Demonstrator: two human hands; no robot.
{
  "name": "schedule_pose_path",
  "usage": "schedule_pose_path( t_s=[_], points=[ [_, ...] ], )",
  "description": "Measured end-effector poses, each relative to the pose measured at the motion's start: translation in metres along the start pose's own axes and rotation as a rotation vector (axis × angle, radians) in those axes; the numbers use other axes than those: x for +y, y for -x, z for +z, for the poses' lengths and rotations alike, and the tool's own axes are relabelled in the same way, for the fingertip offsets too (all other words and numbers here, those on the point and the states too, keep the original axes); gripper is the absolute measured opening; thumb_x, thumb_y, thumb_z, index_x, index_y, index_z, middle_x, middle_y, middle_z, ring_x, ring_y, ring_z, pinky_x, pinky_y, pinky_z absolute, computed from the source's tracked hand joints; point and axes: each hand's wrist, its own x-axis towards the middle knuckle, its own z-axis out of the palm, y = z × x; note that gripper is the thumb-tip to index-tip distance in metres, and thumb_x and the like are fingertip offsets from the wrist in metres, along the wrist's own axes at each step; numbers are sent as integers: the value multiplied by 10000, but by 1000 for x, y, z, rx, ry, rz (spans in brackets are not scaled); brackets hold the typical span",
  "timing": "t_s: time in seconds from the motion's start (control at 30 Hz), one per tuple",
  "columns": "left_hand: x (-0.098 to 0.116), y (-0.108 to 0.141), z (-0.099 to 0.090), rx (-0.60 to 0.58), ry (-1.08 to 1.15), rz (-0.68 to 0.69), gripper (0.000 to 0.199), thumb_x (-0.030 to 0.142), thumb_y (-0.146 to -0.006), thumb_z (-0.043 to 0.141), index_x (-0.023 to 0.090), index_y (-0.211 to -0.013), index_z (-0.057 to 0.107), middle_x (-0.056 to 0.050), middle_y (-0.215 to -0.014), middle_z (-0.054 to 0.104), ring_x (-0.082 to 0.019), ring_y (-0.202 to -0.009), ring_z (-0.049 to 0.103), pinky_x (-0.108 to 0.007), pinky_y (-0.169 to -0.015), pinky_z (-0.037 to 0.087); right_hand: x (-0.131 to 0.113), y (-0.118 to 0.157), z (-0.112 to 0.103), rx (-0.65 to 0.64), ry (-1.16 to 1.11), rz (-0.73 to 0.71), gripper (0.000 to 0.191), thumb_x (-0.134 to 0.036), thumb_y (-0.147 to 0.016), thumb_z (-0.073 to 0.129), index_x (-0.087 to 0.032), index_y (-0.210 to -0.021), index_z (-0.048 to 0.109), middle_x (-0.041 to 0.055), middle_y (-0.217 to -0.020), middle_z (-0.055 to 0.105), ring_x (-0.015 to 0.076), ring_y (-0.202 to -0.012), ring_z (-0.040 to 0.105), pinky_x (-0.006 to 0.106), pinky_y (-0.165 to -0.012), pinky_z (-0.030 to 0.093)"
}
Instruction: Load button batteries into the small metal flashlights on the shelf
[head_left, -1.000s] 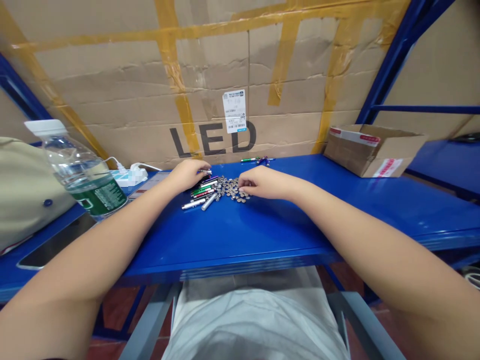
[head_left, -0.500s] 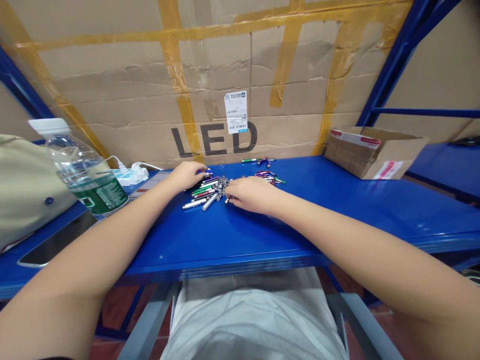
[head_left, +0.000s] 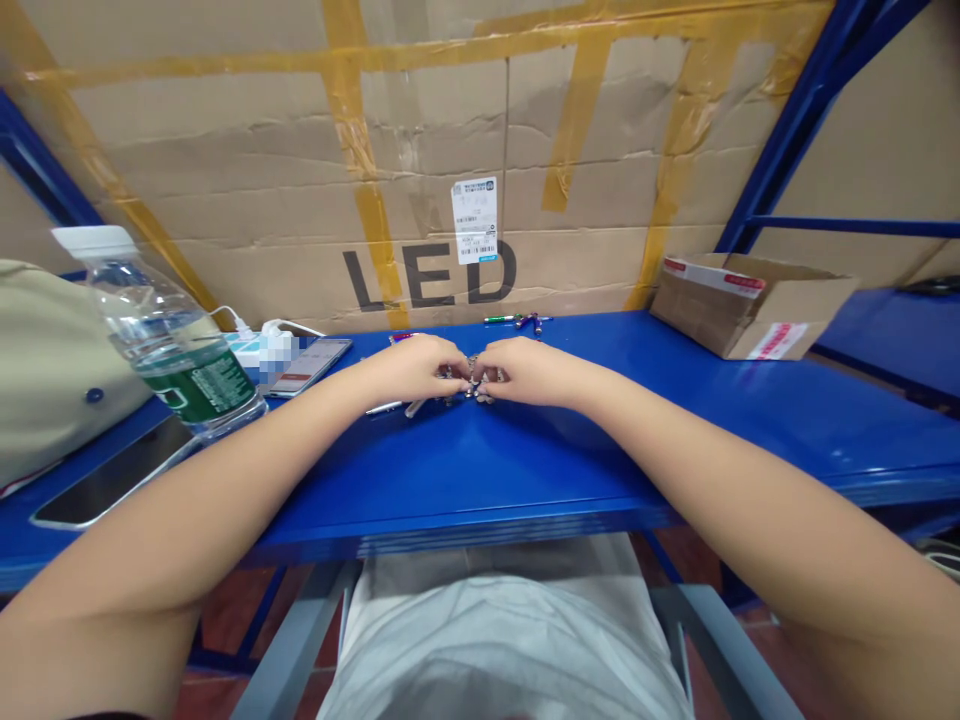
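Note:
My left hand (head_left: pixel 424 368) and my right hand (head_left: pixel 529 371) face each other above the blue table, fingertips almost meeting. Each has its thumb and fingers closed in a pinch. Between them show small shiny metal parts (head_left: pixel 474 388), too small to tell apart. Under and beside my left hand lie slim metallic pen-shaped pieces, among them a silver one (head_left: pixel 414 408) and a white one (head_left: pixel 384 408). My hands hide most of that pile. Behind my right hand, a few more pen-shaped pieces, one of them green (head_left: pixel 501 319), lie near the table's back edge.
A water bottle (head_left: pixel 199 385), a dark-screened phone (head_left: pixel 112 475), another phone (head_left: pixel 311 365) and a white power strip (head_left: pixel 259 352) are on the left. An open cardboard box (head_left: pixel 720 310) stands at the right. A large taped carton (head_left: pixel 600 220) rises behind the blue table (head_left: pixel 480 470).
My left hand has moved right and slightly nearer me, over the pile. My right hand has shifted slightly right, and the two hands now meet fingertip to fingertip. The phone behind is uncovered.

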Motion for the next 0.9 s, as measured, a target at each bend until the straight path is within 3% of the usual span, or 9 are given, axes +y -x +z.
schedule_pose_path(
  t_s=[0.23,0.43,0.73,0.9],
  points=[
    [-3,-5,15,-71,-55,95,205,222,-860,570,215,-1001,718,-42,-967,707,-182,-917,637,-268,-826,449,2,2,-2,-95,-68,-1,127,-233,-835,612,-168,-901,698,53,-913,701,165,-802,599,249,-669,380],
    [-4,-6,17,-69,-24,56,173,231,-853,587,201,-951,725,-50,-949,696,-181,-892,632,-263,-794,448,0,2,0,-130,-68,-49,131,-213,-849,606,-173,-927,702,60,-954,705,176,-858,608,258,-714,398],
    [3,-5,16,-58,24,-41,214,161,-793,579,200,-937,732,-11,-860,699,-137,-753,617,-224,-660,415,-1,2,-3,-150,-52,-12,133,-187,-824,631,-164,-921,719,47,-900,709,153,-787,604,236,-661,384],
    [5,-4,17,-52,47,-80,227,173,-784,583,202,-954,731,-3,-872,717,-135,-757,627,-217,-664,421,5,2,-1,-135,-83,-26,167,-149,-842,583,-165,-920,729,62,-963,729,175,-865,628,251,-741,417]
  ],
)
